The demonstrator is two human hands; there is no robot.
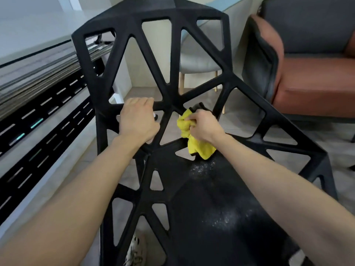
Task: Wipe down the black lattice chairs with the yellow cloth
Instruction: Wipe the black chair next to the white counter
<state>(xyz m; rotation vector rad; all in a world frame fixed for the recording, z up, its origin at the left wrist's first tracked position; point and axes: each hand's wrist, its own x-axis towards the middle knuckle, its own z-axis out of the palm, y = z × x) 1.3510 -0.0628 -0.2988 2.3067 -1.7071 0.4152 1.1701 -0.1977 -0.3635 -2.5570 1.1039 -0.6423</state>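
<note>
My left hand (138, 120) grips a strut of the upright matte black triangular-lattice chair (172, 10); my right hand (205, 127) clutches crumpled yellow cloth (199, 148).

1. Open triangular gaps across the upper back of the black lattice chair (157, 12).
2. Lower gaps partly filled by left hand (137, 120), gripping a bar, and right hand (204, 125) bunching yellow cloth (199, 148).
3. Right of the chair: sofa (311, 77), close.
4. Left: black slotted panel (48, 120), close.
5. Behind: grey seat (197, 62).
</note>
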